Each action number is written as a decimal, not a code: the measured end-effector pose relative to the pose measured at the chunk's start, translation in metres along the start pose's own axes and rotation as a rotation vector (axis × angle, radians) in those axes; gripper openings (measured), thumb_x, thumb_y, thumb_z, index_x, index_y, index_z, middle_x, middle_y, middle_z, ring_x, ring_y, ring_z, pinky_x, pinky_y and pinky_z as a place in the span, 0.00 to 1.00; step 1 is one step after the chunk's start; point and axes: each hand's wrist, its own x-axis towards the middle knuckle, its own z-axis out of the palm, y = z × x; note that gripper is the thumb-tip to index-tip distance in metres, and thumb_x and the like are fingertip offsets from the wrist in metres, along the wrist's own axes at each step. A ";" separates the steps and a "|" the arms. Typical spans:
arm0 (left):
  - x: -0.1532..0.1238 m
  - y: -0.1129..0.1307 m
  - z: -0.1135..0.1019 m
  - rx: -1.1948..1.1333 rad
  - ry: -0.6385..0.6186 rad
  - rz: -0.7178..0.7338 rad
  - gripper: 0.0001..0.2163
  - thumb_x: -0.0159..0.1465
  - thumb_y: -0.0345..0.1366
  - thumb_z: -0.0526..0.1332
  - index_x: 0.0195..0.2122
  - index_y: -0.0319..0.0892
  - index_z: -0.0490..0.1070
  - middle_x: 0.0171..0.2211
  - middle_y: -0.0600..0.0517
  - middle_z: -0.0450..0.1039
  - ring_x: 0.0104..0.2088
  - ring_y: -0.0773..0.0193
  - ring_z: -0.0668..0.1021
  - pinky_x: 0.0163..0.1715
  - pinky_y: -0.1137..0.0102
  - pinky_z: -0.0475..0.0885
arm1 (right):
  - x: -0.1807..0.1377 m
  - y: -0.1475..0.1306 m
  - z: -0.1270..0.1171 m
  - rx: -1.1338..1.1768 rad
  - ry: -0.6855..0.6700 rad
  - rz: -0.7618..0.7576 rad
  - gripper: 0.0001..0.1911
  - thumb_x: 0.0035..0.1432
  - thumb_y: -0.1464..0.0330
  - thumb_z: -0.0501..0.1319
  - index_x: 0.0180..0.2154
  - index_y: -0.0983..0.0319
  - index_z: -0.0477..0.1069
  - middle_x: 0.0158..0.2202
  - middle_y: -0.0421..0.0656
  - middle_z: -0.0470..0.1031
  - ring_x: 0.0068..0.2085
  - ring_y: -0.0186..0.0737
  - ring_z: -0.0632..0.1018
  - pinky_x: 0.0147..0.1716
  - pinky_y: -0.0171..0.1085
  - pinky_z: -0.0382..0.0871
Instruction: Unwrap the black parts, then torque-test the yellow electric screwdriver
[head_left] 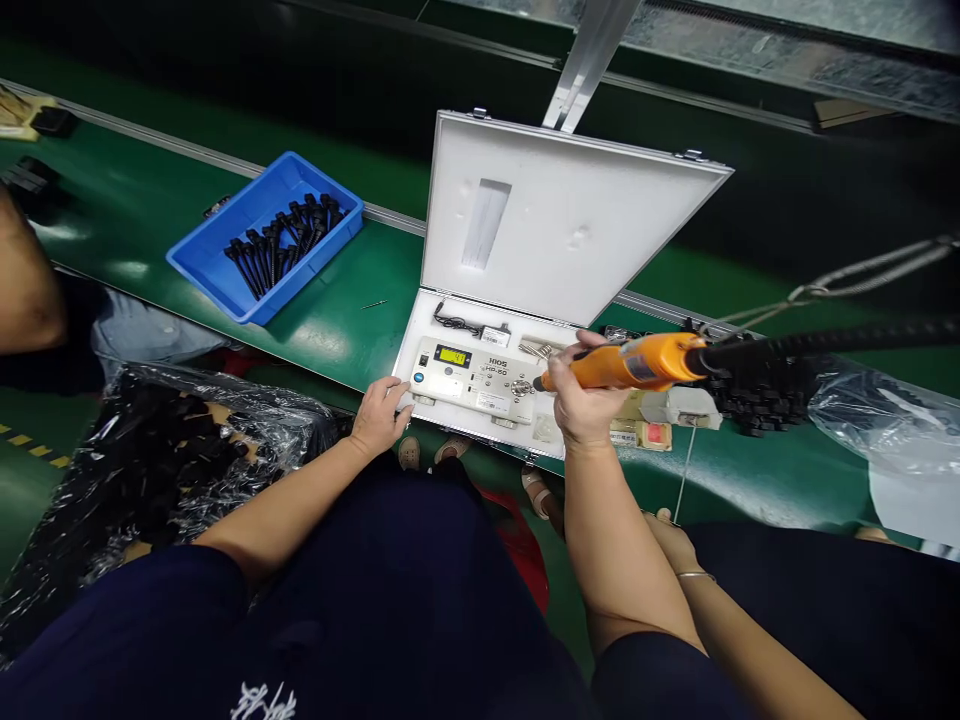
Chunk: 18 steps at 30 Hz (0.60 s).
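Note:
An orange electric screwdriver (637, 362) lies in my right hand (585, 400), whose fingers wrap round its front end. Its tip points left at the round metal socket of a torque tester (480, 385); whether the two touch I cannot tell. The tester, marked HIOS HP-50 with a lit yellow display, sits in the white foam of an open silver case (577, 220). My left hand (382, 412) rests with fingers apart on the case's front left corner, beside the tester's blue button. A black-corded adapter (491, 335) lies behind the tester.
A blue bin (259, 310) of black corded parts stands left. Several black parts (765, 390) and a plastic bag (877, 410) lie right. A cable and cord run from the screwdriver to the right. People sit on both sides; a co-worker's hand (671, 540) is near my right forearm.

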 end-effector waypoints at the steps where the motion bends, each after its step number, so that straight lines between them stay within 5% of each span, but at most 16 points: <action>1: 0.001 0.000 0.001 0.000 -0.003 0.006 0.18 0.66 0.38 0.59 0.55 0.40 0.70 0.52 0.40 0.67 0.54 0.49 0.71 0.56 0.53 0.70 | -0.001 0.000 0.001 -0.032 0.055 -0.003 0.19 0.48 0.58 0.73 0.36 0.59 0.69 0.28 0.36 0.66 0.27 0.33 0.70 0.29 0.38 0.72; 9: 0.006 0.003 0.002 -0.032 -0.022 0.000 0.20 0.64 0.36 0.59 0.57 0.40 0.68 0.53 0.40 0.66 0.55 0.48 0.71 0.55 0.53 0.71 | 0.000 -0.002 0.012 -0.216 0.125 -0.066 0.17 0.50 0.56 0.70 0.27 0.58 0.66 0.25 0.39 0.68 0.27 0.38 0.72 0.32 0.45 0.77; 18: 0.006 0.002 0.002 -0.045 -0.042 0.006 0.21 0.64 0.36 0.59 0.58 0.39 0.68 0.53 0.39 0.66 0.54 0.47 0.70 0.54 0.52 0.71 | 0.001 -0.011 0.014 -0.156 0.133 -0.022 0.20 0.49 0.56 0.70 0.29 0.60 0.63 0.24 0.36 0.65 0.22 0.31 0.69 0.21 0.36 0.72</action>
